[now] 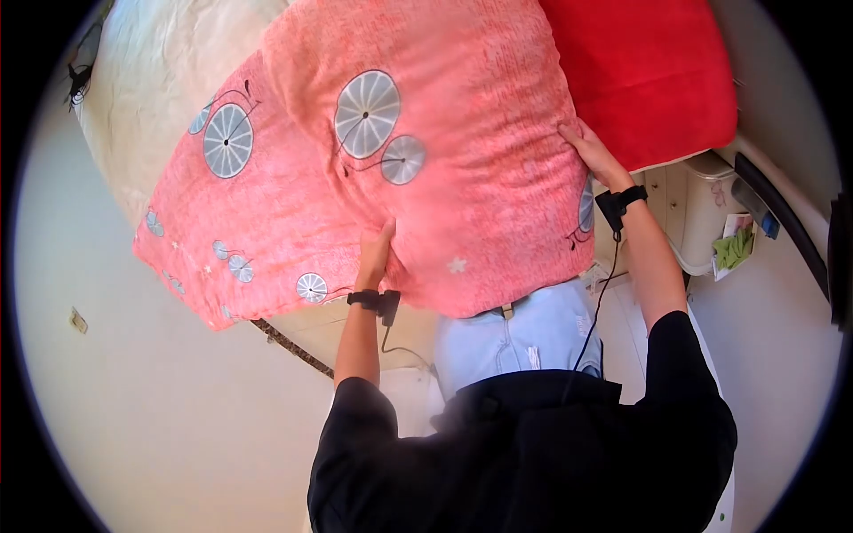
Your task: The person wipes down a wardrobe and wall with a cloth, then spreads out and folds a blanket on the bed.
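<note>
A pink blanket (480,107) with grey wheel and bicycle prints spreads across the middle, its lower edge against my light blue jeans. My left hand (377,253) grips a gathered fold of it near the centre, thumb on top and the other fingers hidden in the cloth. At the blanket's right edge, my right hand (591,149) holds the border, fingers partly under the fabric. Each wrist wears a black strap with a small device and a cable.
Beyond the blanket lie a red cloth (649,80) at the upper right and a cream sheet (133,115) at the upper left. A white bin-like container (697,209) and a green cloth (734,250) are at the right. A small object (78,320) lies on the floor at the left.
</note>
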Motion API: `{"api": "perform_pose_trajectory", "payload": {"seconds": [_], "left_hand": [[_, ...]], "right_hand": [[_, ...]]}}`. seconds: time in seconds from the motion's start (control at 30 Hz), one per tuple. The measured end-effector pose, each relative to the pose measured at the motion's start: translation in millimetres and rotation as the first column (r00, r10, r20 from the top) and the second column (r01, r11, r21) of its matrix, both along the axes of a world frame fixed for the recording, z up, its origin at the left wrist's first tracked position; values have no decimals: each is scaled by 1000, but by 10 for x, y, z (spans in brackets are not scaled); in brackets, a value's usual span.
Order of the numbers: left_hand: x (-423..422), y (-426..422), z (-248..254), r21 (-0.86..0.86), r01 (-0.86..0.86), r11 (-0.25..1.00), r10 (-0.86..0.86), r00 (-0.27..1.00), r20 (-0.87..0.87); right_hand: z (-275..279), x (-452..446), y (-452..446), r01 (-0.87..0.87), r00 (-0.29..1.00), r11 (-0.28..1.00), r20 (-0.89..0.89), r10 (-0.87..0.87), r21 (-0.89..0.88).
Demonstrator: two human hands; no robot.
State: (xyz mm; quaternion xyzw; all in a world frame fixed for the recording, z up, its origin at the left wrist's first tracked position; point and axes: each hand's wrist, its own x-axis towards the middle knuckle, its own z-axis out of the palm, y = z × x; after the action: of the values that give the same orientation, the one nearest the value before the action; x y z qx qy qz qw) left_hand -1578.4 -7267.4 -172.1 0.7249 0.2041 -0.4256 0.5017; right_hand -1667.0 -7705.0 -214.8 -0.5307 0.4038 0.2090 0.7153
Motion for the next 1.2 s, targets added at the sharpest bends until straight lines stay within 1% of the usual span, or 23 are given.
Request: {"api": "perform_pose_trajectory", "payload": {"seconds": [0.07,0.17,0.2,0.23,0.27,0.33,0.4,0.47,0.5,0.57,0.6,0.67,0.73,0.77,0.83,0.9,0.93,0.97,1.07,1.1,1.13,1.17,1.2], "left_hand": [[102,-84,-46,-75,56,996,-56,998,0],[280,-495,396,-220,-28,975,15,998,-60],[270,-530,451,-220,-35,975,34,999,-8],[267,-559,481,-222,-40,974,52,998,46],[273,-574,507,-225,-45,973,70,992,101],[324,-595,566,-177,-134,975,123,990,-71],[290,-460,492,-51,-130,990,122,983,-138],[24,-69,3,140,-45,989,59,993,-99],[-65,90,-157,133,1,991,7,998,-64],[-173,102,-169,26,-134,991,136,990,-47],[-238,128,-164,-23,-197,980,196,979,-46],[-387,355,-134,-87,-128,988,108,972,-209],[-393,292,252,-180,-52,982,-20,927,-375],[-440,360,276,-165,64,984,-119,929,-351],[-494,502,308,-122,289,950,-313,894,-320],[-460,548,289,19,305,952,-278,892,-357],[-403,525,265,87,312,946,-260,892,-369],[-356,605,111,158,461,873,-370,838,-401],[-73,33,355,380,393,837,-404,913,-56],[-39,-126,377,427,279,860,-361,925,122],[-23,-276,391,452,158,878,-315,902,296],[-13,-412,389,455,36,890,-270,845,461],[14,-537,354,486,144,862,-419,741,525]], "right_hand": [[-56,-26,-40,8,1000,1000,-9,-8,18],[-150,-110,-141,34,999,998,-2,-34,51],[-145,-119,-150,42,999,997,6,-42,64],[71,-60,-164,-7,990,1000,-144,8,6],[57,-100,-167,-2,988,1000,-151,5,23],[29,-230,-323,5,986,999,-164,3,52],[67,-293,-364,-44,987,997,-151,53,65],[128,-320,-371,-82,984,995,-155,90,58],[167,-307,-332,-89,982,995,-162,94,37],[218,-221,-172,-104,978,995,-184,101,-6],[158,-217,-125,-101,987,995,-130,98,-13],[-23,-225,-30,-91,996,996,-23,91,-17],[-56,-181,-10,-65,998,998,10,65,-4],[-55,-176,-16,-72,997,997,23,72,-13],[-26,-187,-16,-87,996,996,7,87,-15],[-6,-160,-47,-110,993,994,-40,109,-6],[-29,-158,-61,-110,994,994,-30,110,-8],[-56,-172,-79,-113,993,994,-20,112,-8],[-172,-155,-95,-114,993,993,40,113,33],[-195,-141,-97,-116,991,992,65,113,52],[-155,-104,-73,-96,994,995,64,93,36],[-107,-62,-33,-73,995,997,64,72,22],[-78,-42,-23,-49,997,999,66,48,6]]}}
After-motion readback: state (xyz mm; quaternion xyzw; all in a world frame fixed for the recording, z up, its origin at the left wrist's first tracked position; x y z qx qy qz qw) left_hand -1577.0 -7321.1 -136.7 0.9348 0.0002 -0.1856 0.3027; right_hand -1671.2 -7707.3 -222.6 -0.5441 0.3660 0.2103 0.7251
